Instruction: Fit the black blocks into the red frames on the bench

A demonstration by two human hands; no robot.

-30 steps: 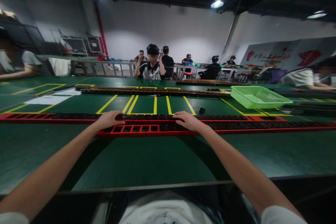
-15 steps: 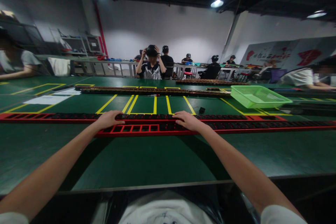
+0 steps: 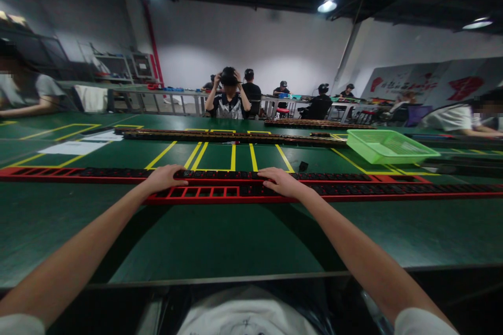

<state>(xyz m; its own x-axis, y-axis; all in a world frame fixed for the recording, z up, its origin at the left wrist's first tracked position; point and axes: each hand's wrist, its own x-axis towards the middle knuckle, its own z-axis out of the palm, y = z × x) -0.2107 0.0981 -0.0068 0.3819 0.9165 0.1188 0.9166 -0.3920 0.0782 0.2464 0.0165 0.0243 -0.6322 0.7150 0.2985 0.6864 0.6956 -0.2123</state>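
- Left hand (image 3: 163,178): laid palm down, fingers loosely curled, on the near red tray (image 3: 220,193); it grips nothing and appears to steady the tray.
- Right hand (image 3: 281,180): flat, fingers spread over the filled cells; nothing is clasped.
- Near red tray: a long, narrow strip of small cells on the green surface (image 3: 220,241); cells between the hands show empty, those to the right hold dark parts.
- A second red tray (image 3: 78,173) lies just behind, parallel.
- A green basket (image 3: 387,145) stands well apart, far right.

Green basket (image 3: 389,145) on the table (image 3: 220,241), small black part (image 3: 302,166) nearby
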